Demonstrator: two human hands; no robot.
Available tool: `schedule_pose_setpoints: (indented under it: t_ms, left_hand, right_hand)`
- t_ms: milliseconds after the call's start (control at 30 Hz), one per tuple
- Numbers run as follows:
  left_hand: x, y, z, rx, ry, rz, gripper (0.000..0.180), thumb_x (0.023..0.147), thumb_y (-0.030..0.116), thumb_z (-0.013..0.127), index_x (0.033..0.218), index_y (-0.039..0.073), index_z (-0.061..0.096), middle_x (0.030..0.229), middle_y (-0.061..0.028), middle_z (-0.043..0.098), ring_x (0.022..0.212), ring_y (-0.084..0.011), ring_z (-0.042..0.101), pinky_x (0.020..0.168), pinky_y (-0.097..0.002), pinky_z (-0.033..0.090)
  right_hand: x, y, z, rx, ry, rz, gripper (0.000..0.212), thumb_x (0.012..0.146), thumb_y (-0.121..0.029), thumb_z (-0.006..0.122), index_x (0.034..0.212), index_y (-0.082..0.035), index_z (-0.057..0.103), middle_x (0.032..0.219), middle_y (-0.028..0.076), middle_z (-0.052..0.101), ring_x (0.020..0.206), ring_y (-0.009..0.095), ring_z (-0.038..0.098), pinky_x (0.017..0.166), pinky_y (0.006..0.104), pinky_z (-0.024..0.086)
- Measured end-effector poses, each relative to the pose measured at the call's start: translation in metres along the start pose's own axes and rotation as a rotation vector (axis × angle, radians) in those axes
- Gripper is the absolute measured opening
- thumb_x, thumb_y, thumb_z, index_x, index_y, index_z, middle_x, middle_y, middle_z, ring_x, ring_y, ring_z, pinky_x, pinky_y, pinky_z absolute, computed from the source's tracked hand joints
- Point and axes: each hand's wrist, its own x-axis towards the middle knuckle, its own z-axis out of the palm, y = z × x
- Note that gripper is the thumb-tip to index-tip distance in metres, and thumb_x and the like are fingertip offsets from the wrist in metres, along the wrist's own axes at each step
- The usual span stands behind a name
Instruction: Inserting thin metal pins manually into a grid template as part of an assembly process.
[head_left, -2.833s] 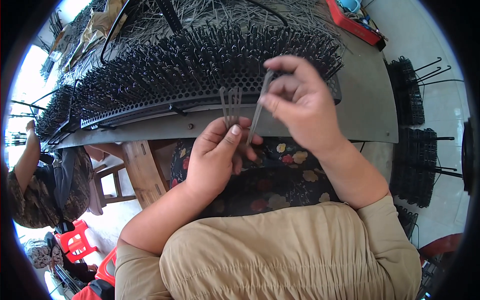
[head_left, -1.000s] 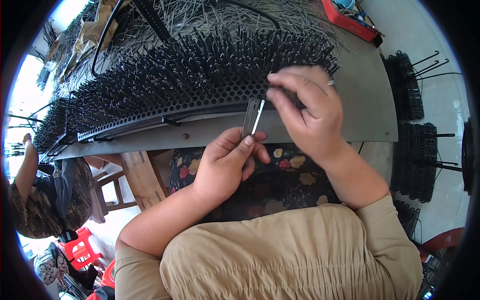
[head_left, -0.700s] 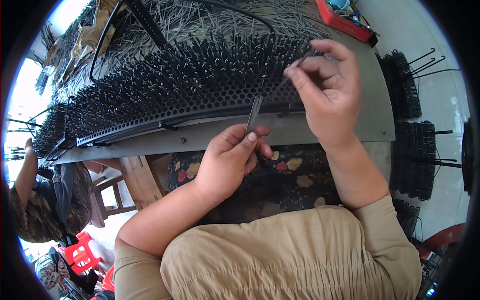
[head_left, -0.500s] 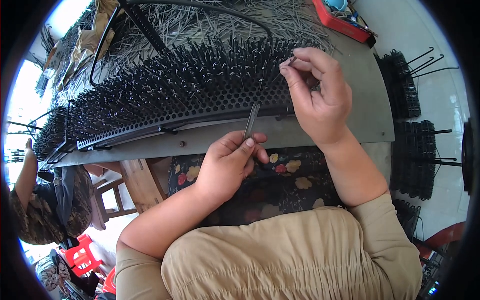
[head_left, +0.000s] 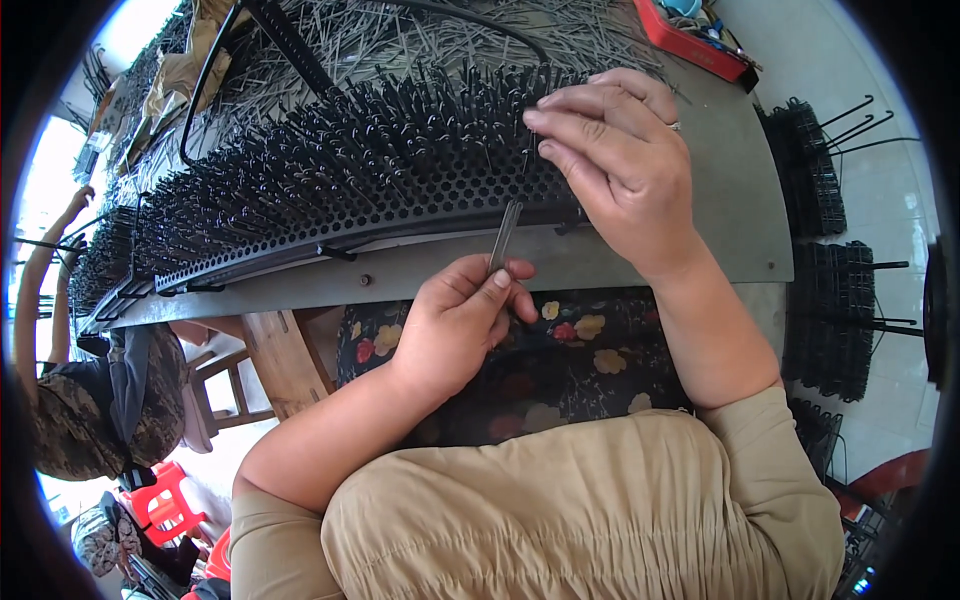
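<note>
My left hand [head_left: 455, 320] is closed around a small bundle of thin grey metal pieces [head_left: 505, 238], which stick up past the thumb and forefinger. They slant toward a long black perforated rack [head_left: 420, 213], without clearly touching it. Over the rack's right part is my right hand [head_left: 635, 185], its thumb and fingertips drawn together in a pinch. Whatever sits between those fingertips is too thin and dark against the rack to make out. Many thin black pieces with curved ends [head_left: 370, 150] stand crowded in the rack's holes.
Loose thin metal strips [head_left: 590, 40] lie heaped behind the rack. A red tray [head_left: 690, 45] of small items stands far right. Black hooked racks [head_left: 830, 310] hang at the right. A patterned dark cloth [head_left: 600, 365] covers my lap. At left, another person [head_left: 95, 410] reaches toward a rack.
My right hand has moved left and turned, its fingertips now above the rack. My left hand and its bundle are almost still. The person at left has raised an arm.
</note>
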Motion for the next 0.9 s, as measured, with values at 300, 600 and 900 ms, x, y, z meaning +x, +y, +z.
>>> schedule_pose_setpoints:
  t_ms: [300,600,900]
  left_hand:
    - [-0.007,0.007,-0.001,-0.156,0.121,0.113,0.023,0.100,0.012,0.046,0.120,0.002,0.052,0.066,0.0054,0.035,0.050,-0.0036,0.029,0.045,-0.0184,0.023]
    - [-0.003,0.008,-0.006,-0.368,0.117,0.015,0.018,0.099,0.017,0.050,0.116,0.013,0.052,0.062,0.0048,0.032,0.047,-0.0051,0.025,0.040,-0.0201,0.021]
    - [0.010,0.004,-0.008,-0.408,0.136,0.003,0.011,0.099,0.024,0.052,0.107,0.018,0.054,0.059,0.0049,0.031,0.046,-0.0057,0.025,0.039,-0.0198,0.021]
  right_hand:
    - [-0.038,-0.036,-0.007,0.622,0.161,0.630,0.010,0.087,0.000,0.064,0.097,-0.003,0.067,0.081,0.005,0.066,0.069,0.013,0.058,0.066,0.0203,0.045]
    - [-0.064,-0.054,-0.008,1.744,-0.085,1.626,0.040,0.101,-0.037,0.048,0.117,-0.002,0.059,0.074,0.005,0.061,0.051,0.008,0.046,0.044,0.0195,0.033]
    - [-0.069,-0.051,0.005,1.730,-0.142,1.784,0.040,0.097,-0.042,0.054,0.116,-0.008,0.056,0.075,0.005,0.062,0.055,0.010,0.049,0.044,0.0223,0.033]
